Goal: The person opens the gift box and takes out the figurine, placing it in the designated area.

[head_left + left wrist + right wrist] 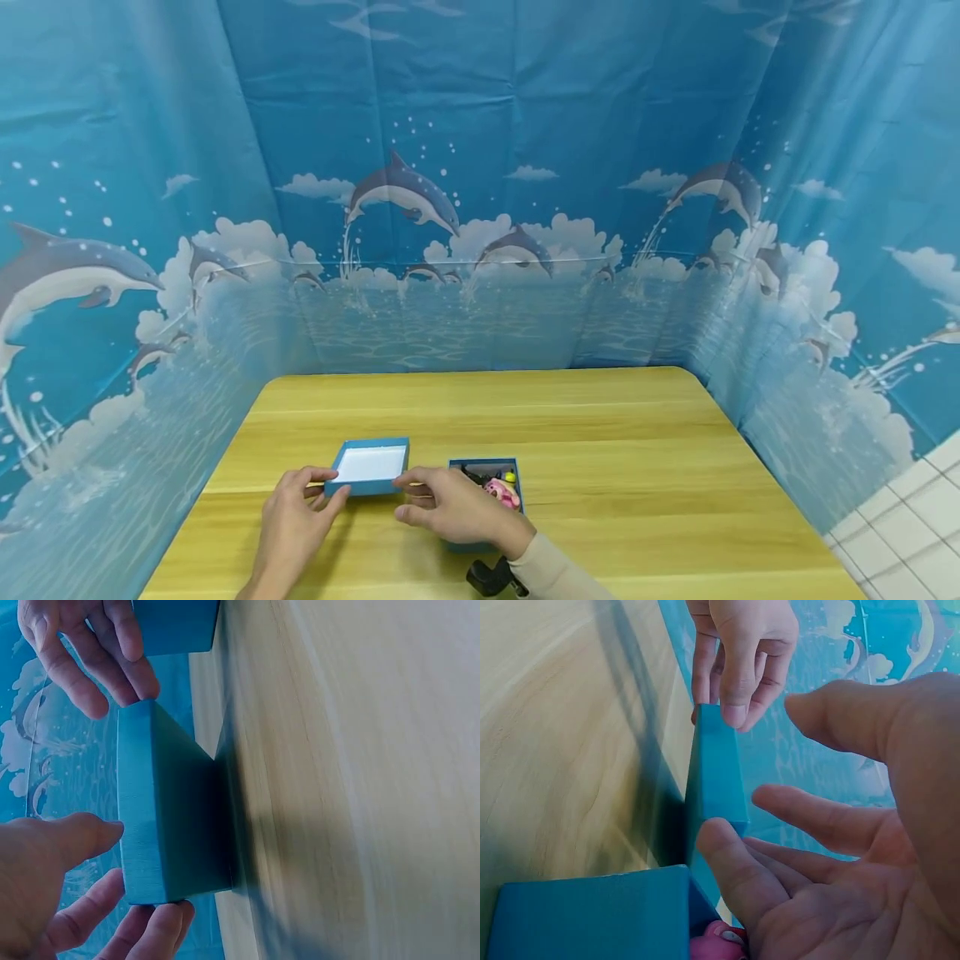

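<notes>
A shallow blue box lid (366,487) with a white inside lies open side up at the left of the table, its near edge raised off the wood. My left hand (294,518) pinches its near left corner between thumb and fingers. At the near right corner, my right hand (461,510) touches the lid with its fingertips, the thumb held apart. Partly behind the right hand stands a blue box (483,461) holding a pink toy figure (504,492), a small yellow item (510,477) and dark items that I cannot make out.
The wooden table (615,475) has rounded far corners. A blue curtain (480,325) printed with dolphins surrounds its back and sides. Something black (489,577) sits by the right wrist. White floor tiles (900,533) show at the lower right.
</notes>
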The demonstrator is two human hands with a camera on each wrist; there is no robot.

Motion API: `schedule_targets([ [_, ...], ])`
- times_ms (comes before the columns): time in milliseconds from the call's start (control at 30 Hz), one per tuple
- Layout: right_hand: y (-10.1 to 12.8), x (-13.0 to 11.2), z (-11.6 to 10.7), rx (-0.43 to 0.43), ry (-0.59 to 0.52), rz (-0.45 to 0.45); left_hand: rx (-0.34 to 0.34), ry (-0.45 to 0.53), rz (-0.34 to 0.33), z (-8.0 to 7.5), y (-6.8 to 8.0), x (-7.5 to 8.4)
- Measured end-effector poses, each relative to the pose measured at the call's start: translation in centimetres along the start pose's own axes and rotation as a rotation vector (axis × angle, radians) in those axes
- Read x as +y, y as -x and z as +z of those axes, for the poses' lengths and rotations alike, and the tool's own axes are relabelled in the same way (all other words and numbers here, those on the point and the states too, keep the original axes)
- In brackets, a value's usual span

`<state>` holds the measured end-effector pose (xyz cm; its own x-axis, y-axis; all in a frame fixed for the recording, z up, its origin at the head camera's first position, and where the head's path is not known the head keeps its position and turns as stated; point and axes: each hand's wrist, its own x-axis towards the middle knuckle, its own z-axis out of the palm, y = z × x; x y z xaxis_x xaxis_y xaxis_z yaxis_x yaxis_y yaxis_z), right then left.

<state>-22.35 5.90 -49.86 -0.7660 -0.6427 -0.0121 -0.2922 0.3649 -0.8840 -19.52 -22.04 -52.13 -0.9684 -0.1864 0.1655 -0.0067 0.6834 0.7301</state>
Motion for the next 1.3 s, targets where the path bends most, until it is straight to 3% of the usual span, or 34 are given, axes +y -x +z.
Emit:
schedule_targets([
  [167,-0.4,-0.3,0.2,-0.026,0.009,0.001,0.011,-0.014,-0.018,-0.5,0.2,-0.4],
  [300,-0.4,-0.5,0.1,-0.019,0.031,-0.006,0.037,-0.032,0.013,-0.6,0.3,-0.4],
  [733,0.8,-0.9,-1.8,0.041,0.046,-0.040,0.064,0.000,0.314,1.9,0.7,0.9],
  [1067,2.3,-0.3,-3.1,0.084,0.084,-0.071,-0.048,0.058,0.340,4.4,1.4,1.4],
  [1300,2.9,-0.1,-4.7,0.112,0.161,-0.109,-0.169,0.045,0.371,5.1,1.4,3.0],
])
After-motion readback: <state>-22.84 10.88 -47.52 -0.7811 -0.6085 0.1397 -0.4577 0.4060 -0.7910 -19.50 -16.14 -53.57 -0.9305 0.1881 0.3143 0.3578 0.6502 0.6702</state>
